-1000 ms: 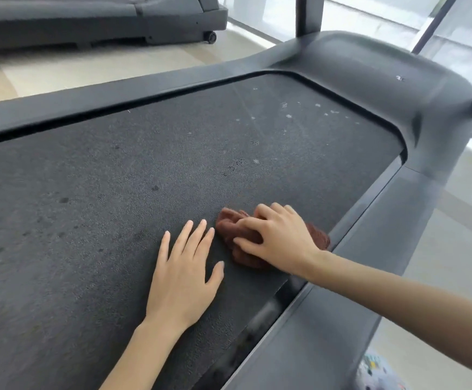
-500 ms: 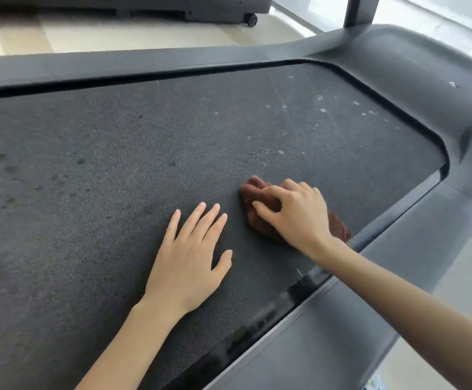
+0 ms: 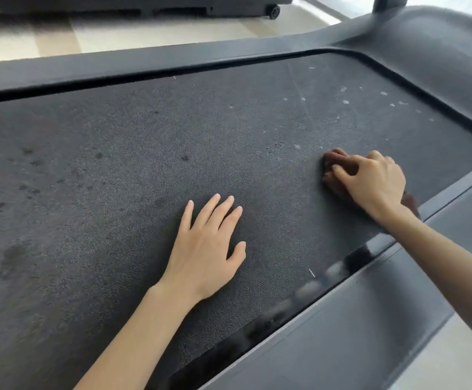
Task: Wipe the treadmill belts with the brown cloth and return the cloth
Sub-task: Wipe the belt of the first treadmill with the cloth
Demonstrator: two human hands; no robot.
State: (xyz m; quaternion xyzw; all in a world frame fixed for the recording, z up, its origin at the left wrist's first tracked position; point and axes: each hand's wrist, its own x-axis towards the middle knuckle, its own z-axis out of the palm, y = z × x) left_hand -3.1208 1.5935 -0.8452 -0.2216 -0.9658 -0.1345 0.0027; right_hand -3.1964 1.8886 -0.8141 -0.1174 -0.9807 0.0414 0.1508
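A dark grey textured treadmill belt (image 3: 144,164) fills most of the view, with dark spots at the left and pale specks at the far right. My right hand (image 3: 372,182) presses a bunched brown cloth (image 3: 331,161) onto the belt near its right edge; most of the cloth is hidden under the hand. My left hand (image 3: 206,246) lies flat on the belt, palm down, fingers slightly apart, holding nothing.
The treadmill's grey side rail (image 3: 356,319) runs along the near right, and the far rail (image 3: 144,61) along the top. The motor cover (image 3: 440,46) rises at the upper right. Another treadmill's base with a wheel (image 3: 273,9) stands on the pale floor beyond.
My right hand has slid the cloth along the belt toward the motor cover, further from my left hand, which stays flat in place. The camera has shifted too.
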